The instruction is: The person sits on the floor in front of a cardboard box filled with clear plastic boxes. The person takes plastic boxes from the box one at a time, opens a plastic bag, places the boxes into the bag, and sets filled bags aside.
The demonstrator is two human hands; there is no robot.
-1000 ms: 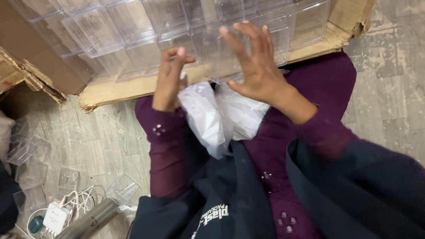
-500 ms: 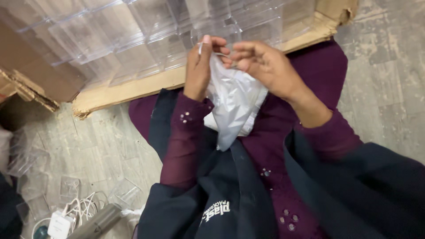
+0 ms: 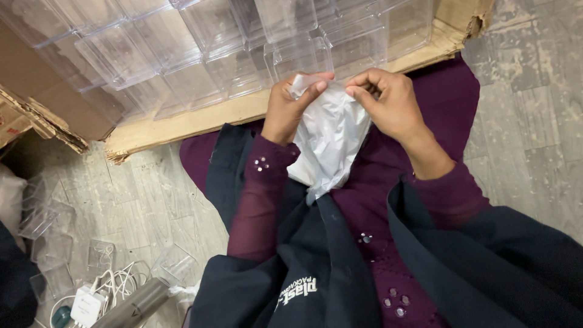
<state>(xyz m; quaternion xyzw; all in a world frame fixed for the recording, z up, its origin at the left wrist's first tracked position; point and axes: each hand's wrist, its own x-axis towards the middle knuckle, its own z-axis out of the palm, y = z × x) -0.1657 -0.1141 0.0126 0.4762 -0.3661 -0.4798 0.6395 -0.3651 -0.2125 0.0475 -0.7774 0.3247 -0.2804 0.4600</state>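
Note:
My left hand (image 3: 290, 106) and my right hand (image 3: 387, 100) both pinch the top edge of a thin white plastic bag (image 3: 328, 143). The bag hangs down over my lap, above purple cloth and a dark blue jacket. The two hands sit close together, thumbs and fingers closed on the bag's rim. Just beyond them lies a cardboard sheet (image 3: 200, 118) carrying several clear plastic boxes (image 3: 200, 42).
More clear plastic boxes (image 3: 54, 243) lie on the grey floor at the lower left, next to a white charger with coiled cable (image 3: 100, 291) and a grey tube (image 3: 130, 307). A cardboard box flap (image 3: 36, 115) sticks in at the left edge.
A second ago my hands were spread apart and open above the bag; they came together and closed on its top edge, and the bag now hangs straighter between them.

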